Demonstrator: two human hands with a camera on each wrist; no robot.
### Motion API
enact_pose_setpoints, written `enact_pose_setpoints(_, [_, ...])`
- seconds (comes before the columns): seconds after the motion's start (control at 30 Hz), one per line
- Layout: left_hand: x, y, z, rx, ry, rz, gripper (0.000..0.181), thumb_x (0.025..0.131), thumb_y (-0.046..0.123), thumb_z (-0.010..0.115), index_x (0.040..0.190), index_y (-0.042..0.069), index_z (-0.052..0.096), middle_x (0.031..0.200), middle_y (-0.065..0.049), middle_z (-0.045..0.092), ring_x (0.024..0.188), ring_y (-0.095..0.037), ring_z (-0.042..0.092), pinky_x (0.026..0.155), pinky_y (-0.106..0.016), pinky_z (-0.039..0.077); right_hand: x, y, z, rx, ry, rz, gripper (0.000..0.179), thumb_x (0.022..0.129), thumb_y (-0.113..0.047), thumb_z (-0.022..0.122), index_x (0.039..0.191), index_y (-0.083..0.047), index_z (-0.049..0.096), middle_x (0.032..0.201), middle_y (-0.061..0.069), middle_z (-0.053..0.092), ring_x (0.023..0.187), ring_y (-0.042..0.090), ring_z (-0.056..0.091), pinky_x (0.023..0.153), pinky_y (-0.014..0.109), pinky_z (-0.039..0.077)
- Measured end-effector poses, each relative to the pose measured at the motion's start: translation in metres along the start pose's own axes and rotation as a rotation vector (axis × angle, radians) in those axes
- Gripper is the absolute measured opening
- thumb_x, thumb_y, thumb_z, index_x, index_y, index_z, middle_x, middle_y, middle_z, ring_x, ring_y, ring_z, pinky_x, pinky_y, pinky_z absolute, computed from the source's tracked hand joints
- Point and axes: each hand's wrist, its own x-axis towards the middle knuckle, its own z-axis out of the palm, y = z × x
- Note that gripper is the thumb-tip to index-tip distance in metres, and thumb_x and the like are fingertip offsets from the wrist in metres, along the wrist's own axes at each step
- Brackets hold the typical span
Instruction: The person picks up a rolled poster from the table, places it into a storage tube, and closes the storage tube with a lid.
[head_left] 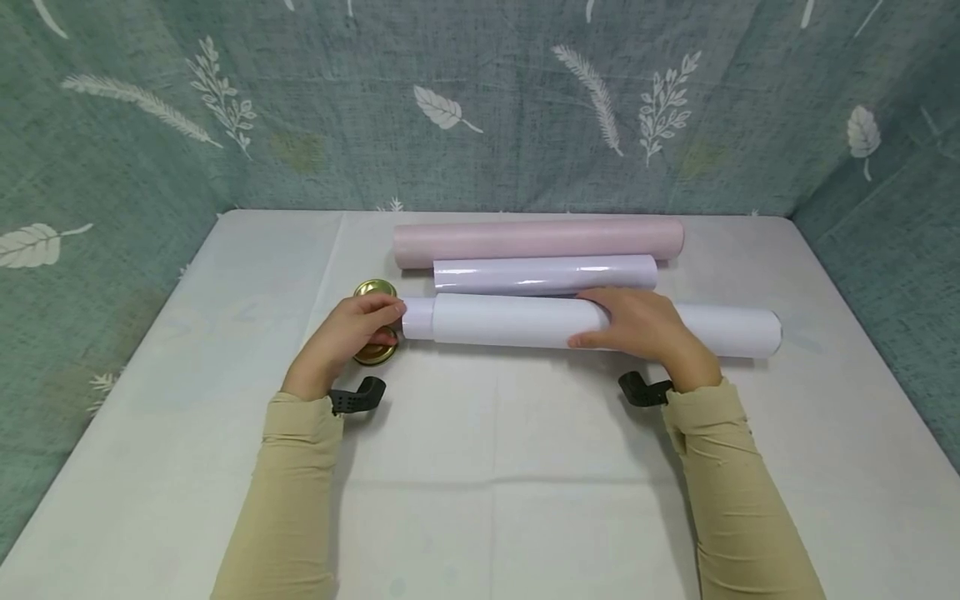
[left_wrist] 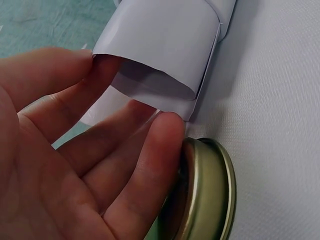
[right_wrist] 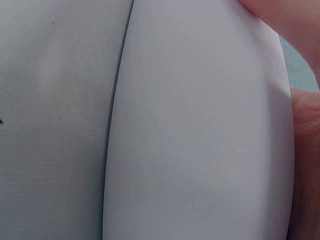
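A long white paper roll (head_left: 510, 320) lies crosswise on the table, and a narrower pale-lilac roll end (head_left: 417, 319) sticks out of its left side. My left hand (head_left: 352, 337) pinches the rim of that end between thumb and index finger; in the left wrist view the index fingertip reaches inside the open tube (left_wrist: 155, 45). Around the white roll's middle my right hand (head_left: 648, 329) grips from above, thumb in front and fingers behind. In the right wrist view the roll's smooth side (right_wrist: 195, 125) fills the middle, and only part of the hand shows.
Behind lie a glossy lilac roll (head_left: 543, 275) and a longer pink roll (head_left: 536, 241), side by side. Two gold lids, one farther back (head_left: 375, 287) and one nearer (head_left: 375, 353), are partly covered by my left hand. Leaf-patterned cloth (head_left: 495, 108) hangs behind the white-covered table (head_left: 495, 517).
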Motion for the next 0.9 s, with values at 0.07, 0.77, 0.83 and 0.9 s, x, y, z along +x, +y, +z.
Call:
enact_pose_setpoints(0.07, [0.0005,-0.0001,0.0004,0.0,0.002,-0.003,0.046,0.085,0.045,0.056,0.114,0.009,0.056,0.112,-0.006,0.052,0.087,-0.025,0.06,0.076,-0.031,0.047,-0.0003,-0.0002,0.0,0.0,0.0,-0.001,0.08,0.06,-0.076,0.056,0.123,-0.028,0.052,0.121,-0.004,0.053,0.103,0.02,0.052,0.08,0.043,0.041])
enact_pose_setpoints(0.77, [0.0034,0.0031,0.008,0.046,-0.041,0.049,0.04,0.087,0.04,0.055,0.113,0.01,0.058,0.112,-0.007,0.051,0.086,-0.026,0.058,0.074,-0.032,0.047,-0.0012,-0.0026,-0.0011,0.001,-0.013,0.005,0.078,0.06,-0.074,0.059,0.123,-0.028,0.051,0.121,-0.003,0.053,0.105,0.021,0.051,0.08,0.043,0.04])
enact_pose_setpoints(0.83, [0.0042,0.0034,0.0089,0.052,-0.041,0.047,0.039,0.086,0.041,0.055,0.112,0.011,0.058,0.111,-0.007,0.052,0.086,-0.026,0.059,0.074,-0.032,0.047,-0.001,-0.0028,-0.0017,-0.001,-0.015,0.006,0.078,0.06,-0.073,0.06,0.123,-0.028,0.051,0.121,-0.003,0.053,0.104,0.02,0.051,0.08,0.043,0.041])
enact_pose_setpoints(0.9, [0.0054,0.0036,0.0101,0.054,-0.046,0.045,0.039,0.086,0.04,0.056,0.111,0.011,0.059,0.109,-0.008,0.052,0.084,-0.026,0.058,0.074,-0.032,0.047,-0.0006,-0.0031,-0.0024,0.0,-0.019,0.007,0.077,0.06,-0.072,0.06,0.123,-0.028,0.052,0.12,-0.003,0.054,0.104,0.02,0.051,0.08,0.043,0.041])
